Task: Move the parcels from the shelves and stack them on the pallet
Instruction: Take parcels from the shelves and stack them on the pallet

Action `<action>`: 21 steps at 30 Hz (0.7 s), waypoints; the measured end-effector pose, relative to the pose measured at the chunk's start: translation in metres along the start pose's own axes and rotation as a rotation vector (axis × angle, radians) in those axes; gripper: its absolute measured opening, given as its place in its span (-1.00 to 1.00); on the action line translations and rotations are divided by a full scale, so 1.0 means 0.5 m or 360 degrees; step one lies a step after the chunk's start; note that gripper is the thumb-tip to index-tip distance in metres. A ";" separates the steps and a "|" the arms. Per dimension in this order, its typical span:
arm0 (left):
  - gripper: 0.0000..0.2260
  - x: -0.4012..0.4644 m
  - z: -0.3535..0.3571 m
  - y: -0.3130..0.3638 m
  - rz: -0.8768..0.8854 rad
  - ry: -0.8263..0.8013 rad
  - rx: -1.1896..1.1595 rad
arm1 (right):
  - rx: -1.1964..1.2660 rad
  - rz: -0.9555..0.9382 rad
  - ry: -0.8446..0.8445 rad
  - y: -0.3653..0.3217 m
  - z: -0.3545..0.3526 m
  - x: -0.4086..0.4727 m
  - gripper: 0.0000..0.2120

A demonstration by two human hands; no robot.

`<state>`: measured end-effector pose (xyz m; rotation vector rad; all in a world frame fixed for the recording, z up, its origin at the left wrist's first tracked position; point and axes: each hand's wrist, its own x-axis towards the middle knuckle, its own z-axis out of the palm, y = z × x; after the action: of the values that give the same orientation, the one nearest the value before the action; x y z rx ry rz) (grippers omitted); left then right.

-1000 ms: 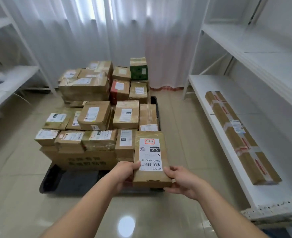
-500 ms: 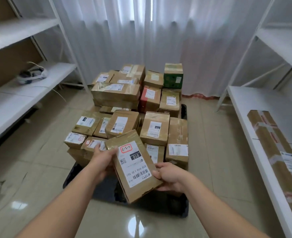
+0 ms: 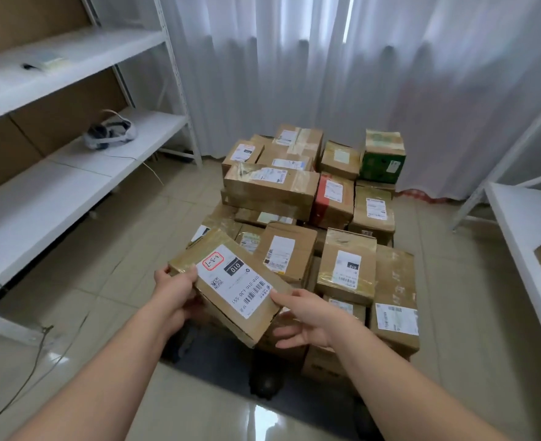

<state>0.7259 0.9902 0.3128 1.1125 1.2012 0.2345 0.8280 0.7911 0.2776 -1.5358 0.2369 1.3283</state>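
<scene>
A flat brown parcel (image 3: 231,289) with a large white shipping label is held in the air between both hands, tilted so its far-left corner is higher and its near-right corner dips toward the person. The left hand (image 3: 175,292) makes its grip on the parcel's left edge, thumb lying over the top face beside the label and the fingers hidden beneath. The right hand (image 3: 304,319) holds the near-right edge, thumb touching the label's corner and the fingers spread loosely under the box. The parcel hangs over the near-left part of the pallet (image 3: 231,374), a dark platform on the tiled floor, just in front of the stack of parcels (image 3: 310,218) that fills the rest of it. In that stack are many taped brown boxes, a red-sided box (image 3: 331,198) and a green box (image 3: 382,157) at the back right. White shelves (image 3: 72,173) stand to the left, carrying a headset-like object (image 3: 110,133), and another white shelf (image 3: 523,224) runs along the right.
</scene>
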 end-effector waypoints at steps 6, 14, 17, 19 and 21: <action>-0.63 0.125 -0.169 0.085 -0.0114 -0.0066 0.0069 | 0.0216 -0.0015 -0.0022 -0.053 0.206 0.080 -0.66; -0.84 0.227 -0.253 0.184 -0.0194 -0.0119 0.0282 | 0.0053 -0.0091 0.0127 -0.110 0.297 0.123 -0.63; -0.86 0.244 -0.218 0.184 -0.0152 -0.0206 0.0330 | 0.0092 -0.0095 0.0217 -0.126 0.274 0.121 -0.68; -0.87 0.249 -0.185 0.184 -0.0119 -0.0271 0.0343 | 0.0107 -0.0096 0.0287 -0.133 0.250 0.120 -0.70; -0.87 0.246 -0.139 0.183 -0.0105 -0.0345 0.0386 | 0.0121 -0.0097 0.0336 -0.136 0.213 0.120 -0.69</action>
<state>0.7539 1.1560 0.3124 1.2704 1.0891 -0.0839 0.8334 0.9306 0.2837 -1.6065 0.3662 1.0981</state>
